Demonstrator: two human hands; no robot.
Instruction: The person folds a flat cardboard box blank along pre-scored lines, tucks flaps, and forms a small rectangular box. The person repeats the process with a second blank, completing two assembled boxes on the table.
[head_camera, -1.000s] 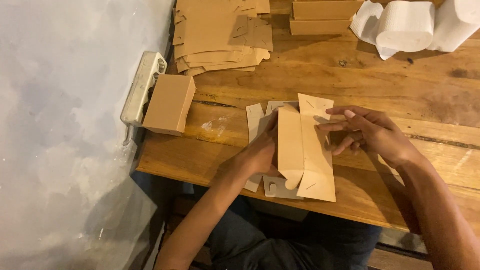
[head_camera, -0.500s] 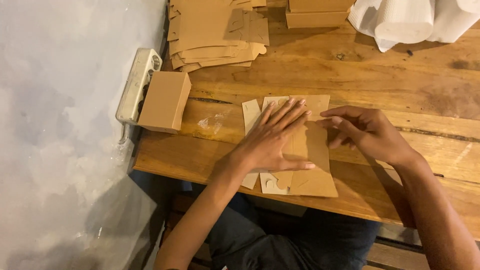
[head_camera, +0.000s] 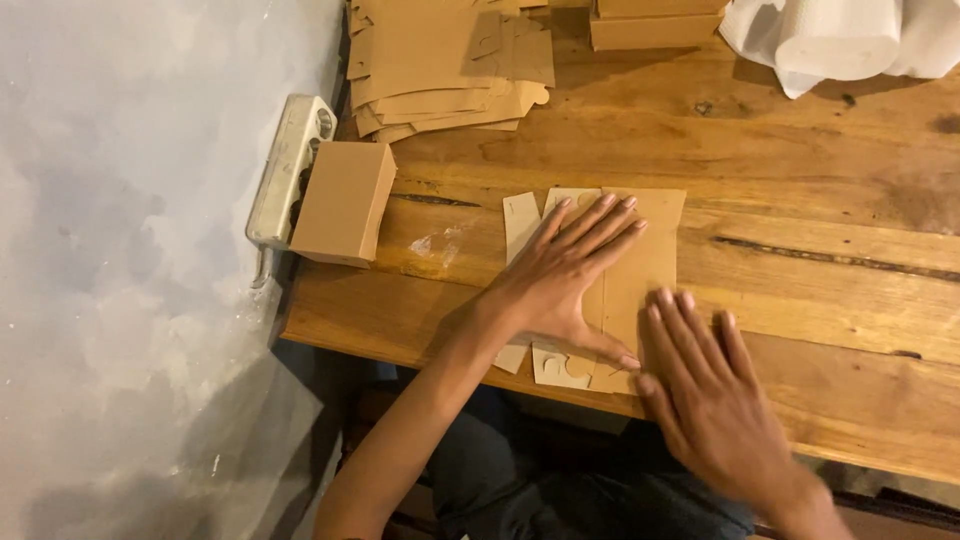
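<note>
— What changed just now?
— The brown cardboard sheet (head_camera: 630, 270) stood half-folded; now it lies flat on the wooden surface (head_camera: 800, 180), right of the small closed box (head_camera: 345, 200).
— And the hands?
— Left hand (head_camera: 560, 290) presses it, fingers spread. Right hand (head_camera: 710, 400) is flat too, at its near edge.

likely packing workshop | wooden bench (head_camera: 800, 170) | cardboard blanks (head_camera: 440, 60)

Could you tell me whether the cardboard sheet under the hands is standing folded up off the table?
No, the cardboard sheet lies flat on the wooden table, pressed down by the left hand.
</note>
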